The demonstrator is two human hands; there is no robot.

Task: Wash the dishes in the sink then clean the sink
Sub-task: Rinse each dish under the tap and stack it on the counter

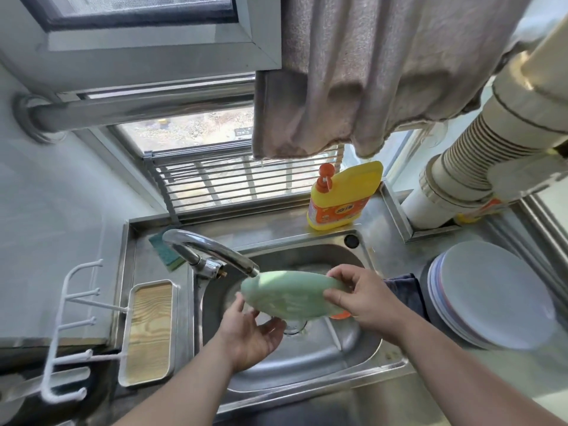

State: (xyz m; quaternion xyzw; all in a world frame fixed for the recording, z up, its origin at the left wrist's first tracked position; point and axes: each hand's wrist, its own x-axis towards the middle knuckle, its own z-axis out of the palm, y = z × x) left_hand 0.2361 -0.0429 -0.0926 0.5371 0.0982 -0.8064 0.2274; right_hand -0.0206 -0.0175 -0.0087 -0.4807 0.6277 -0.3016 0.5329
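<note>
Fingers (333, 295) around green plate (289, 295), under faucet (215, 250)

The plate (292, 295) sits over the sink (307, 364), under the tap (212, 250) spout. From it, the bottle (342, 196) stands at one o'clock, stacked plates (491, 293) at three, the tray (150, 330) at nine, the sponge (164, 252) at ten.
</note>
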